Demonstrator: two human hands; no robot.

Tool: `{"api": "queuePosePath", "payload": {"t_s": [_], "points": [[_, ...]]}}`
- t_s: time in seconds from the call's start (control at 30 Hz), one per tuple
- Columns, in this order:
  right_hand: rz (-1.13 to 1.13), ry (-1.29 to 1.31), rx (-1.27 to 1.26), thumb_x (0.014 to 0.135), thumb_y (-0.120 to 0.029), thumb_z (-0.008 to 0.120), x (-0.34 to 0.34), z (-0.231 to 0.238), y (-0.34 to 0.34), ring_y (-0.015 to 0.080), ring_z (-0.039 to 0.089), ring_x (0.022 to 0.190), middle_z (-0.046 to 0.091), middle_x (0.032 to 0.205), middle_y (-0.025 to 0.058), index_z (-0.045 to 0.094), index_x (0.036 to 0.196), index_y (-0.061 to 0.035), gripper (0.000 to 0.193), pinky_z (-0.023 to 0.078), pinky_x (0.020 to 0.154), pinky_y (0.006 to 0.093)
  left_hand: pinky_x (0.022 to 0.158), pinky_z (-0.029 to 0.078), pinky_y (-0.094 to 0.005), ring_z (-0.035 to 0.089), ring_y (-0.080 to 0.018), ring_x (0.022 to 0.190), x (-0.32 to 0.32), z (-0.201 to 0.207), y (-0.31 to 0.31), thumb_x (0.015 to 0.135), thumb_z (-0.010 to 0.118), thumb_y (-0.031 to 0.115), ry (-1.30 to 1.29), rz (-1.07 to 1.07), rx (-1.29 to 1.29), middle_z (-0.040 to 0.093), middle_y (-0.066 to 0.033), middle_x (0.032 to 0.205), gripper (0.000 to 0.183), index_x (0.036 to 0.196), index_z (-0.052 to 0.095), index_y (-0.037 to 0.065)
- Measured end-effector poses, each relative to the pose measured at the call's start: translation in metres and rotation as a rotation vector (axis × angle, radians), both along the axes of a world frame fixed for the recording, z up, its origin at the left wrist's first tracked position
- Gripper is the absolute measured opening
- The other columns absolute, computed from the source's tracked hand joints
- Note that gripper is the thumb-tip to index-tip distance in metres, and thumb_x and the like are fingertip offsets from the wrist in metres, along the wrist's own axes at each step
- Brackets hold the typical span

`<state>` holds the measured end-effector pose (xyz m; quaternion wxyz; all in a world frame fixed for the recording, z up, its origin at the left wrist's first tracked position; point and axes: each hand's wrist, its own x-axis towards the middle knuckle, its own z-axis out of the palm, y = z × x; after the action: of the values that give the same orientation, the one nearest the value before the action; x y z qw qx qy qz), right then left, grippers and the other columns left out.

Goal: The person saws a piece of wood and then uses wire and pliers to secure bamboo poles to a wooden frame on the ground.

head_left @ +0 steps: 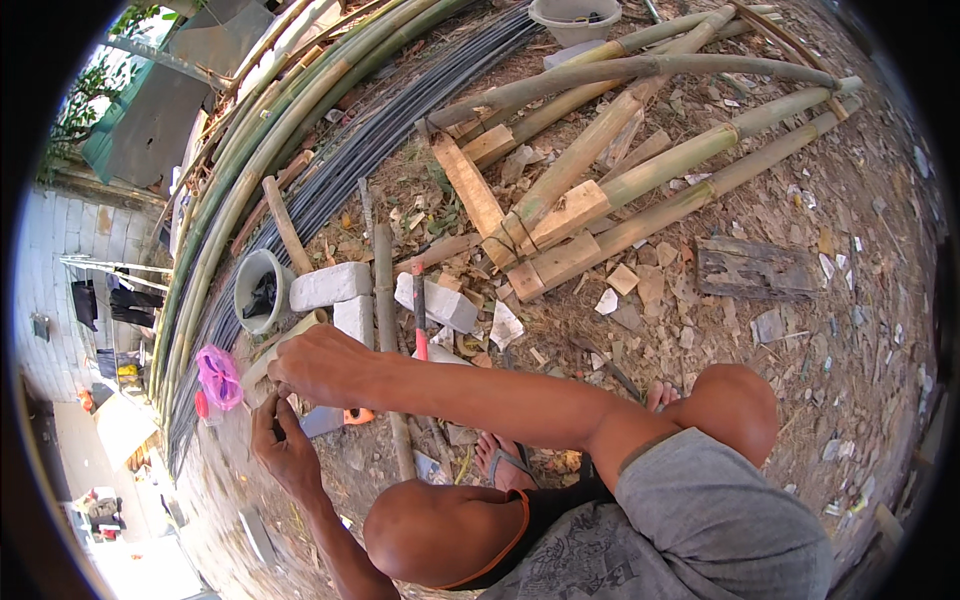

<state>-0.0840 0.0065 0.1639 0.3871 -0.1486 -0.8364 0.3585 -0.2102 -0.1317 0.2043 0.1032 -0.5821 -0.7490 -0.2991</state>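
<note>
Both my hands meet at the left, in front of my knees. My right hand [318,358] is closed with its fingertips pointing down, beside a pale length of bamboo [305,322] that shows behind it. Just below, my left hand [284,446] has its fingers bent into a pinch close to the right fingertips. Whatever lies between the fingers is too small to make out. A pink plastic bag [218,378] and a small red-capped container [203,405] are left of the hands. Under my right forearm lies a saw with an orange handle [358,415].
A bamboo and wood-block frame [580,210] lies ahead to the right. Bamboo poles [300,110] and dark rods [400,105] run along the left. Near the hands are a grey bucket [262,290], white blocks [330,287] and an upright red-and-black-handled tool [420,310]. Scraps litter the ground.
</note>
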Motion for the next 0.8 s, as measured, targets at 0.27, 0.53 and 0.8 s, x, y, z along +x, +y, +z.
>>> {"api": "queuePosePath", "payload": {"t_s": [0.27,0.53,0.8], "points": [[0.051,0.196,-0.169,0.092,-0.033,0.074,0.004,0.012,-0.005,0.0389,0.074,0.095,0.074,0.107,0.0182,0.066,0.110,0.0015,0.039,0.058,0.086,0.0481,0.051,0.027,-0.0203,0.039,-0.0003,0.058,-0.011,0.042,-0.010,0.109,0.060,0.020,-0.614,0.016,-0.199,0.053,0.0051,0.071,0.022,0.109,0.074,0.002],[0.600,0.252,-0.817,0.088,-0.048,0.083,-0.025,0.016,-0.109,0.0410,0.070,0.112,0.069,0.115,0.0358,0.021,0.159,0.0138,0.113,0.056,0.096,0.0451,0.046,0.023,-0.0234,0.024,-0.0069,0.057,-0.094,0.139,0.089,0.113,0.047,0.010,-1.105,-0.079,0.440,0.027,0.0045,0.074,0.031,0.142,0.054,0.000],[0.467,0.240,-0.382,0.098,-0.025,0.070,-0.008,0.027,-0.070,0.0376,0.074,0.085,0.076,0.087,0.0162,0.074,0.107,-0.0039,0.024,0.056,0.077,0.0499,0.051,0.034,-0.0307,0.033,-0.0140,0.057,-0.361,0.299,0.033,0.105,0.056,0.014,-0.553,0.236,0.870,0.036,0.0011,0.073,0.034,0.137,0.059,0.003]]}}
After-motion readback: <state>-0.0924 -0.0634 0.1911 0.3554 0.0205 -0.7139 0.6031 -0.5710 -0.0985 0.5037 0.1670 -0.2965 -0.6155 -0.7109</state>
